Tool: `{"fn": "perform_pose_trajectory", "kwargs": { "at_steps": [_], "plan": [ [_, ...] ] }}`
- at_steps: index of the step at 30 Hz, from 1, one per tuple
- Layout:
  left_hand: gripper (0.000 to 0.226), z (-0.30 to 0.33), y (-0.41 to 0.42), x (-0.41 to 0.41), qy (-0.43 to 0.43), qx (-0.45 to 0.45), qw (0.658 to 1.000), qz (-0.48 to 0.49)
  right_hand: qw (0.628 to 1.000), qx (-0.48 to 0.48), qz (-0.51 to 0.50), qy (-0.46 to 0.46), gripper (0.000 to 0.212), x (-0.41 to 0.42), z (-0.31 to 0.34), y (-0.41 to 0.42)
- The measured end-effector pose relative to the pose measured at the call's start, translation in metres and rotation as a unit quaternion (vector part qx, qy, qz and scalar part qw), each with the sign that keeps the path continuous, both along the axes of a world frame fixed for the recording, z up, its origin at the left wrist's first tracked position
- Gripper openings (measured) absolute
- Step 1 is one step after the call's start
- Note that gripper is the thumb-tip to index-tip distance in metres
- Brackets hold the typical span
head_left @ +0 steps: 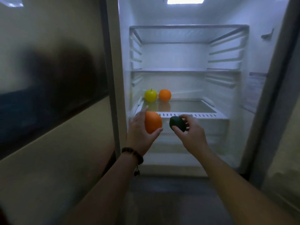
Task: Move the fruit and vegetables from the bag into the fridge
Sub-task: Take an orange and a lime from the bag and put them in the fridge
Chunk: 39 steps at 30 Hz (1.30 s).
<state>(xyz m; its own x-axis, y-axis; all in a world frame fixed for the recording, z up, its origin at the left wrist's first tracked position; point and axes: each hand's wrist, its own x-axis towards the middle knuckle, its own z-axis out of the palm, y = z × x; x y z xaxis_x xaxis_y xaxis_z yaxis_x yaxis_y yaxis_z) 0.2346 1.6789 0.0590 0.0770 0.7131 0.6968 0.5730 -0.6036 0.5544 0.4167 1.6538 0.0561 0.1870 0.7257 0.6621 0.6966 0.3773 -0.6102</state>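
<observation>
The fridge stands open before me, lit from inside. My left hand point(140, 130) grips an orange fruit point(153, 121) just in front of the lower glass shelf point(186, 114). My right hand point(190, 132) holds a dark green avocado-like fruit point(177, 123) between thumb and fingers, level with the same shelf's front edge. At the back left of that shelf sit a yellow apple point(151, 95) and another orange point(165, 95), side by side. The bag is out of view.
Two more glass shelves, an upper shelf point(188, 26) and a middle shelf point(185, 70), sit above with nothing on them. A clear drawer point(211, 127) lies below the lower shelf. The fridge's cream side panel point(48, 143) fills the left; the open door edge point(276, 95) runs down the right.
</observation>
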Motion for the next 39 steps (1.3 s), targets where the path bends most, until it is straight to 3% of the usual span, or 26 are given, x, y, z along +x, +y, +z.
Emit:
{"fn": "perform_pose_trajectory", "kwargs": {
  "at_steps": [8,13,19,25,30,39],
  "plan": [
    [0.08,0.049,0.122,0.041,0.008,-0.029,1.0,-0.006,0.998,-0.041,-0.037,-0.019,0.04,0.03,0.047,0.116],
    [0.082,0.06,0.182,0.057,0.05,-0.059,0.995,0.061,0.995,-0.019,-0.022,-0.099,0.036,0.047,0.064,0.177],
    [0.076,0.064,0.23,0.07,0.047,-0.128,0.984,0.113,0.984,-0.105,-0.005,-0.143,0.043,0.05,0.073,0.244],
    [0.078,0.054,0.255,0.075,0.026,-0.205,0.969,0.138,0.977,-0.125,-0.003,-0.174,0.039,0.046,0.062,0.279],
    [0.076,0.048,0.258,0.074,0.03,-0.178,0.974,0.14,0.981,-0.129,0.008,-0.142,0.032,0.044,0.048,0.288],
    [0.095,0.045,0.244,0.068,0.066,-0.176,0.97,0.156,0.973,-0.154,0.03,-0.168,0.062,0.045,0.052,0.276]
  ]
}}
